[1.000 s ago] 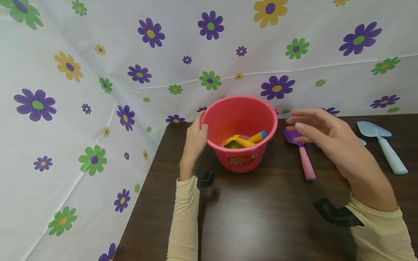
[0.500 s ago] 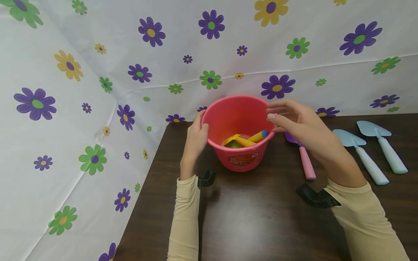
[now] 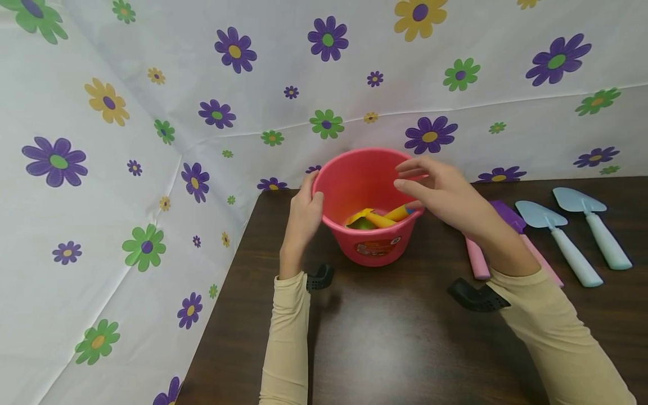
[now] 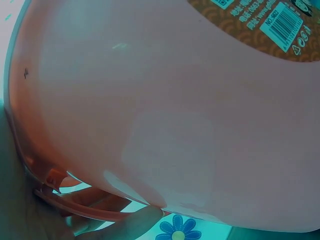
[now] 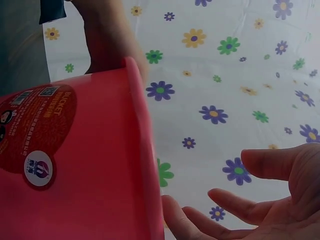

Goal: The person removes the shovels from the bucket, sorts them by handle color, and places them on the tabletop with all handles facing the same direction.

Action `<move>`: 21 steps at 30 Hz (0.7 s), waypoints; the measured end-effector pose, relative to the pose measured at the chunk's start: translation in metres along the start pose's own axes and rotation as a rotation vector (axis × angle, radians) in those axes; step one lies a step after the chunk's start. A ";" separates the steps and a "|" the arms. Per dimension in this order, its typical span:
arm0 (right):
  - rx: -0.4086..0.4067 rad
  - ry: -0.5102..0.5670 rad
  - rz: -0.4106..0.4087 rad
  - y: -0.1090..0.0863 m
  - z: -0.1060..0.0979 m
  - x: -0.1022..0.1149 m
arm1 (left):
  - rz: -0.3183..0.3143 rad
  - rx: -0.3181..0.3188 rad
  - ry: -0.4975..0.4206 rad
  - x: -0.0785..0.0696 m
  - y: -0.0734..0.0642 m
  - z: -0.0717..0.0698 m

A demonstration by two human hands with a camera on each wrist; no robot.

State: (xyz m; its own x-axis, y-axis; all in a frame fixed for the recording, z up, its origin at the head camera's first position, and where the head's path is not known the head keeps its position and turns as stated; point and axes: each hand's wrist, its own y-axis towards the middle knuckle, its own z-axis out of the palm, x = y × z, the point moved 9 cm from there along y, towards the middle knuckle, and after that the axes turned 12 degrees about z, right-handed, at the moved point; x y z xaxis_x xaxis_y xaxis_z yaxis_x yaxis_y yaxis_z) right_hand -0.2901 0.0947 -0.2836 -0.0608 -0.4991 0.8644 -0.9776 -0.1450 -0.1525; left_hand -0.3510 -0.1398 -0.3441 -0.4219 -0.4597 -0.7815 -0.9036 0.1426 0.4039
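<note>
The red bucket (image 3: 372, 208) stands on the dark table (image 3: 395, 337), near the table's back left corner, and I use it as the landmark here. Inside it some toys lie at the bottom, a yellow handle with a blue tip (image 3: 400, 212) and something green, but they are partly covered by the bucket's front wall and by the right hand (image 3: 440, 194), so their shapes are hard to make out. In the left wrist view the bucket's wall (image 4: 165, 100) fills almost the whole picture, and only a fingertip shows under the thin handle near the rim. The left hand (image 3: 304, 216) grips the bucket's left rim, with the thumb inside the rim and the fingers on the outer wall. The right hand hovers over the bucket's right rim, with relaxed fingers pointing left; it holds nothing. To the right of the bucket, the purple shovels with pink handles (image 3: 477, 259) are mostly hidden behind the right forearm. Farther right of the bucket lie two light blue trowels (image 3: 559, 242), side by side.
</note>
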 end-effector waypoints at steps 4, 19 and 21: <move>0.021 -0.007 0.006 0.005 0.005 -0.001 | -0.001 0.000 -0.003 0.000 0.000 0.001; 0.040 -0.207 -0.014 0.032 0.027 0.008 | -0.006 -0.006 0.002 -0.001 0.000 0.000; 0.023 -0.255 -0.016 0.035 0.029 0.009 | -0.006 -0.005 0.002 -0.001 -0.001 0.000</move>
State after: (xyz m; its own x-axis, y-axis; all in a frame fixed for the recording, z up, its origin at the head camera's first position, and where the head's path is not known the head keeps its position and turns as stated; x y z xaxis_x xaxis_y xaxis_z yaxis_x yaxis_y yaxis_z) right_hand -0.3194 0.0608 -0.2951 0.0102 -0.6954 0.7185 -0.9729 -0.1728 -0.1535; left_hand -0.3501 -0.1399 -0.3435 -0.4161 -0.4625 -0.7830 -0.9058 0.1354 0.4014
